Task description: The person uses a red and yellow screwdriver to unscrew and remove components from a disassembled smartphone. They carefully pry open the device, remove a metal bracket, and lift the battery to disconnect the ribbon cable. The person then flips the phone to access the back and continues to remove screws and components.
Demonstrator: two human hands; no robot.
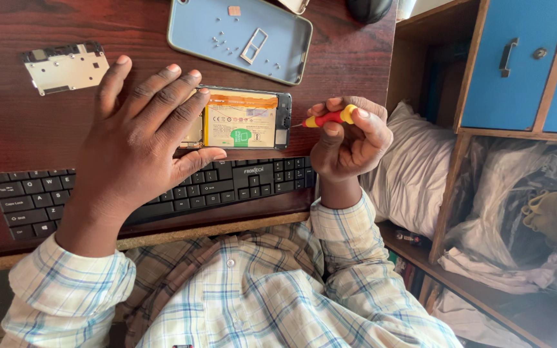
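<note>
On the dark reddish wooden desk, just above the black computer keyboard (162, 190), the left hand (140, 138) lies spread and flat, fingers splayed, pressing down on the left part of an opened smartphone with its back removed and a yellow-and-white battery exposed (243, 120). The right hand (349, 138) is curled closed around a small red-and-yellow precision screwdriver (329, 118), pinched between thumb and fingertips, its thin tip pointing at the phone's right end and apparently just touching it. The phone looks light, stiff and thin, but fragile with its insides bare; it is best steadied by its frame edges or a flat palm, away from the battery, which should not be bent or pierced. The screwdriver is slim and light, and would roll if let go. Farther out lies a light-blue phone case (240, 38), inside up, holding several tiny screws and 1 small rectangular metal frame, and at the left a silver metal shield plate (66, 66). The left hand hides the phone's left half, the screw under the tip is too small to see, and a dark rounded object at the top edge is cut off.
</note>
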